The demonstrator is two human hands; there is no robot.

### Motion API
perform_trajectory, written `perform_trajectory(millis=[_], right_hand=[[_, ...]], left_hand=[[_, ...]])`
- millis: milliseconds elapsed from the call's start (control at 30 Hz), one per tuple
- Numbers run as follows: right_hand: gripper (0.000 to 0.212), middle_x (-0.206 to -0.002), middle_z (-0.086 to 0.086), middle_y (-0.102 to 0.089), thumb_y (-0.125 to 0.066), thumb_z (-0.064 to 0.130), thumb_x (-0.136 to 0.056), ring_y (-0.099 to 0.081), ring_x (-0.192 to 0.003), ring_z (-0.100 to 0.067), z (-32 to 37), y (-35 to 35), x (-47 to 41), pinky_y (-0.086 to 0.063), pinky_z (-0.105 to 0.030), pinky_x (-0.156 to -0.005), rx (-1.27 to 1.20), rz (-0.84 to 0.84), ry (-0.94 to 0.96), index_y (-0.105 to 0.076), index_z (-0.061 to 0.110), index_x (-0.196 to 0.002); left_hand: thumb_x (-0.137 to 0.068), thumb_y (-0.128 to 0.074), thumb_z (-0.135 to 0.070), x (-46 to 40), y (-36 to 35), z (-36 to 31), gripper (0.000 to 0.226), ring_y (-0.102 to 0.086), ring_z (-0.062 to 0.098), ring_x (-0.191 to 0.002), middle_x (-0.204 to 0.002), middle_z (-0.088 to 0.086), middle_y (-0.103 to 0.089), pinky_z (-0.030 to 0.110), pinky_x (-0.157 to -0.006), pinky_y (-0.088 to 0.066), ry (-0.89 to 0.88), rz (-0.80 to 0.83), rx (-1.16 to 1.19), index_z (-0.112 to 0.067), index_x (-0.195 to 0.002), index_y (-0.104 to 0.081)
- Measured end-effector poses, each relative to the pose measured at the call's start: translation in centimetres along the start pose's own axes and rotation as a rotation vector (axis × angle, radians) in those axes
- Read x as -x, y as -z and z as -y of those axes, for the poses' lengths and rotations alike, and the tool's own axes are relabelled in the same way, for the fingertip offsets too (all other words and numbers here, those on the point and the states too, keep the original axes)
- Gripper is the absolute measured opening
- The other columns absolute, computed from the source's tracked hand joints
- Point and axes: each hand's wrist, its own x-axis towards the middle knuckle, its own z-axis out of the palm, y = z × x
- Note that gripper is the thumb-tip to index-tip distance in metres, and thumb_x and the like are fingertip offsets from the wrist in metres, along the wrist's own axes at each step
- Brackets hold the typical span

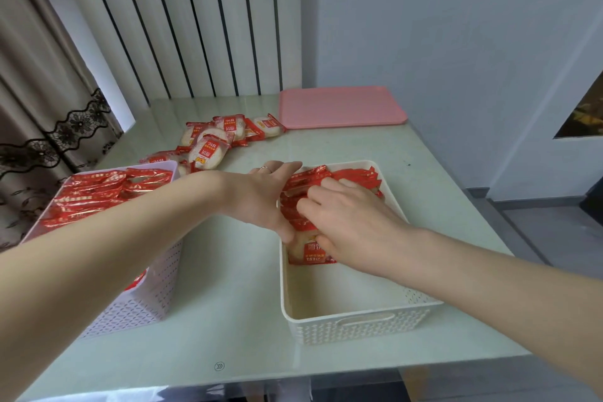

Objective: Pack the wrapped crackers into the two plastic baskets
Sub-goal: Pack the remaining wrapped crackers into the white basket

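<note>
Here both hands are in the cream basket (359, 323); the left hand (267, 199) holds the row of wrapped crackers (303, 202) from the side, fingers fairly straight; the right hand (352, 215) presses down on them, fingers bent; the white basket (137, 303) at left is full; loose packs (212, 143) lie on the table (228, 320) near a pink tray (339, 106).

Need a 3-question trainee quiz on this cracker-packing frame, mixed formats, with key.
1. True or false: the pink tray holds crackers.
2. Which basket still has bare floor at its near end? A) the left basket B) the right basket
3. Fill in: the loose crackers lie on the ____, beyond the baskets.

Key
1. False; nothing visible on it.
2. B. The left hand and right hand both work the row of packets at its far end.
3. table.
</note>
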Motion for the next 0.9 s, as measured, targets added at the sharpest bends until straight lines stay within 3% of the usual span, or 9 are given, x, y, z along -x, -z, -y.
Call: perform_trajectory(millis=[100,233,433,533,667,733,833,900], right_hand=[[0.039,-0.090,-0.004,-0.061,-0.081,0.024,-0.061,-0.057,-0.087,-0.026,-0.2,0.0,-0.3,-0.045,-0.037,-0.071,0.021,-0.030,0.013,-0.063,0.015,-0.093],[0.065,-0.111,-0.005,-0.053,-0.077,0.049,-0.064,-0.050,-0.102,-0.025,-1.3,0.7,-0.1,-0.046,-0.040,-0.089,0.010,0.079,-0.080,-0.054,0.013,-0.113],[0.110,-0.152,-0.012,-0.032,-0.074,0.058,-0.069,-0.030,-0.141,-0.032,-2.8,-0.3,0.5,-0.025,-0.047,-0.118,0.133,0.212,-0.119,-0.023,0.010,-0.154],[0.114,-0.164,-0.015,-0.014,-0.068,0.061,-0.079,-0.013,-0.151,-0.033,-2.8,-1.0,0.3,-0.011,-0.048,-0.123,0.178,0.243,-0.100,-0.007,0.006,-0.159],[0.114,-0.166,-0.016,-0.015,-0.067,0.063,-0.080,-0.013,-0.153,-0.034,-2.8,-1.4,0.2,-0.010,-0.049,-0.124,0.179,0.265,-0.098,-0.011,0.003,-0.159],[0.114,-0.167,-0.013,-0.007,-0.063,0.064,-0.081,-0.004,-0.154,-0.032,-3.1,-1.1,0.1,-0.006,-0.047,-0.125,0.135,0.306,-0.108,-0.003,0.006,-0.159],[0.118,-0.167,-0.007,0.000,-0.063,0.068,-0.079,0.006,-0.154,-0.027,-4.0,0.7,-0.8,-0.002,-0.044,-0.125,-0.007,0.399,-0.127,0.005,0.015,-0.160],[0.119,-0.166,-0.003,-0.005,-0.069,0.065,-0.075,0.002,-0.153,-0.023,-4.8,1.9,-2.5,-0.007,-0.040,-0.126,-0.110,0.435,-0.131,0.001,0.021,-0.160]], left_hand=[[-0.061,-0.084,-0.062,-0.3,-0.8,-0.7,0.140,-0.008,0.027,-0.154,-0.167,-0.001,0.002,0.049,-0.120,-0.027,0.026,-0.048,-0.046,-0.033,-0.157,0.014],[-0.058,-0.083,-0.062,-0.9,-2.4,-2.3,0.139,-0.007,0.035,-0.152,-0.164,0.013,0.000,0.058,-0.118,-0.025,0.072,-0.146,-0.118,-0.030,-0.156,0.009],[-0.066,-0.080,-0.059,-1.4,-3.4,-3.1,0.132,-0.009,0.038,-0.150,-0.164,0.016,0.002,0.059,-0.117,-0.026,0.083,-0.196,-0.191,-0.023,-0.158,0.008],[-0.070,-0.074,-0.062,-1.5,-3.7,-2.9,0.126,-0.007,0.037,-0.150,-0.163,0.016,0.004,0.057,-0.118,-0.023,0.089,-0.190,-0.225,-0.022,-0.158,0.007],[-0.071,-0.072,-0.063,-1.6,-3.6,-2.8,0.128,-0.001,0.037,-0.152,-0.164,0.016,0.010,0.056,-0.120,-0.018,0.097,-0.161,-0.236,-0.021,-0.158,0.013],[-0.070,-0.075,-0.065,-1.3,-3.0,-2.7,0.134,0.001,0.035,-0.153,-0.165,0.014,0.011,0.056,-0.121,-0.016,0.087,-0.124,-0.204,-0.022,-0.158,0.017],[-0.070,-0.075,-0.068,-0.4,-0.7,-1.8,0.133,0.003,0.030,-0.155,-0.167,0.005,0.012,0.053,-0.123,-0.016,0.077,-0.044,-0.066,-0.029,-0.158,0.016],[-0.070,-0.074,-0.070,0.0,1.5,0.4,0.126,0.000,0.026,-0.155,-0.168,-0.003,0.009,0.051,-0.122,-0.017,0.119,-0.022,0.093,-0.038,-0.158,0.011]])
